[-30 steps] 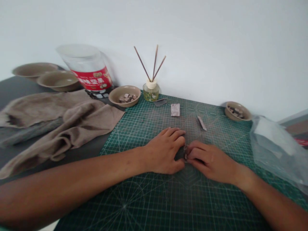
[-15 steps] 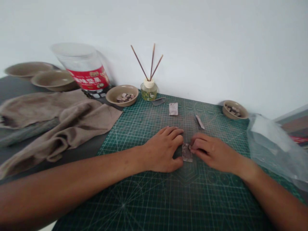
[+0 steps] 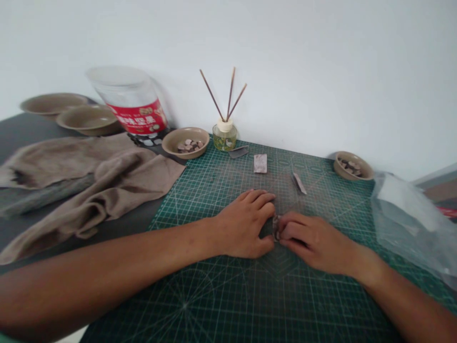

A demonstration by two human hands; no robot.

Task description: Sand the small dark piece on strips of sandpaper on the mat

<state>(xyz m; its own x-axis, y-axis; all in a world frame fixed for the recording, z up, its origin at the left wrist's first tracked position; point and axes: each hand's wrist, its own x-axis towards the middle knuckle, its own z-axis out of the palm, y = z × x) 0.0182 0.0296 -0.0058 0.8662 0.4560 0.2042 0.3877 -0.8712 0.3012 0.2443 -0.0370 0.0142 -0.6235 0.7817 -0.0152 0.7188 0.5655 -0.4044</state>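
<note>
A small mottled grey-brown rectangular piece point(image 3: 275, 228) lies on the green cutting mat point(image 3: 214, 305), between my two hands. My left hand point(image 3: 248, 224) rests on the mat with its thumb and fingers apart, their tips at the piece's left edge. Closed in a pinch, my right hand point(image 3: 303, 240) presses over the right part of the piece. Its fingers hide most of the piece and whatever they grip. Farther back on the mat lie a similar flat piece point(image 3: 260, 163), a narrow tilted piece point(image 3: 299, 183) and a folded grey piece point(image 3: 238, 152).
Small chips fill part of a bowl point(image 3: 171, 142) at back left and another bowl point(image 3: 357, 175) at back right. A reed diffuser point(image 3: 224, 138), a red-labelled jar point(image 3: 139, 116) and two larger bowls point(image 3: 89, 125) stand behind. Brown cloth point(image 3: 132, 190) lies left, a plastic bag point(image 3: 407, 224) right.
My right hand has moved slightly down and left over the mottled piece, covering more of it. My left hand stays beside it. The whole view has shifted a little.
</note>
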